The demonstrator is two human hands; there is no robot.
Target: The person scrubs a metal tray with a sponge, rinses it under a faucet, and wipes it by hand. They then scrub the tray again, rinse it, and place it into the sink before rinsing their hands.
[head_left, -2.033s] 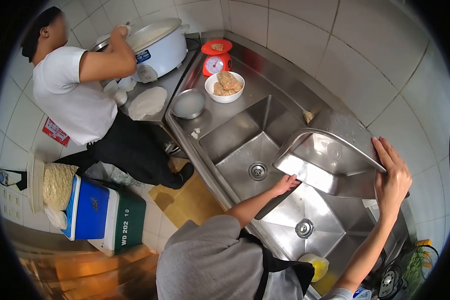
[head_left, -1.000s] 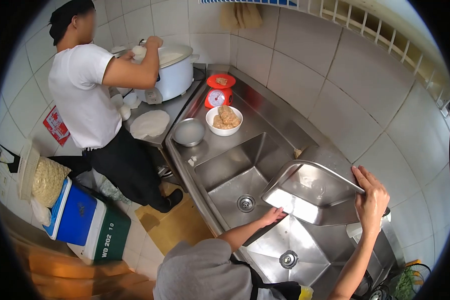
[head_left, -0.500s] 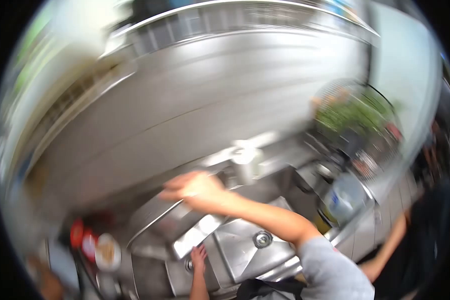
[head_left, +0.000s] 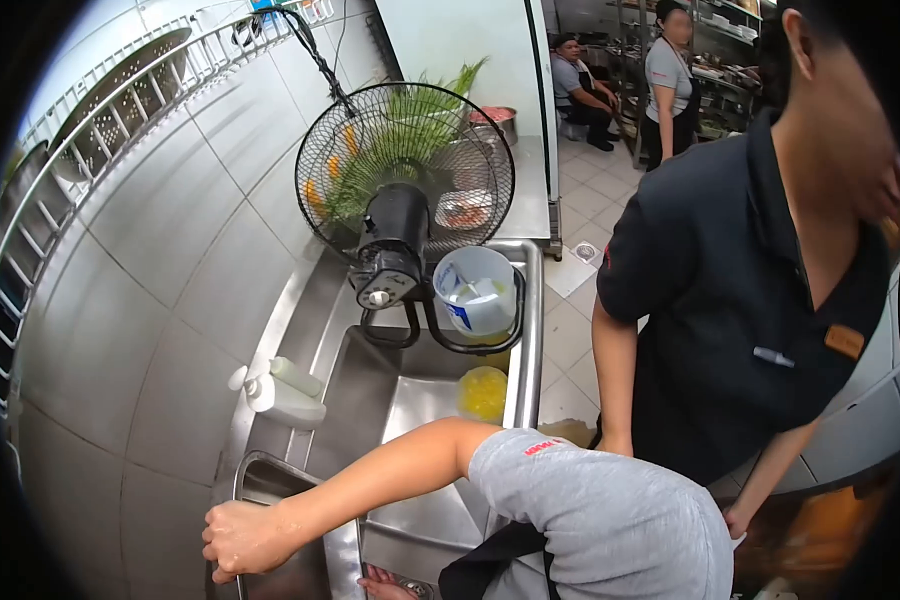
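Note:
My right hand (head_left: 250, 540) is closed over the rim of a metal pan (head_left: 305, 566) at the lower left, its fingers curled down the near side. My left hand (head_left: 385, 586) shows only in part at the bottom edge, fingers stretched out beside a sink drain (head_left: 417, 588). White bottles (head_left: 286, 402) stand on the sink's back ledge. A yellow item (head_left: 483, 393) lies in the steel basin (head_left: 410, 405).
A black fan (head_left: 395, 235) and a clear bucket (head_left: 475, 292) stand at the sink's far end, with green leaves (head_left: 395, 140) behind. A co-worker (head_left: 720, 250) in black stands close on the right. Two people (head_left: 670, 85) (head_left: 585, 95) are farther back. A wall rack (head_left: 120, 120) hangs left.
The view has swung right and is sharper. The fan, bucket and co-worker now appear larger and more central. My right hand now appears lower and farther left, my left hand near the bottom edge.

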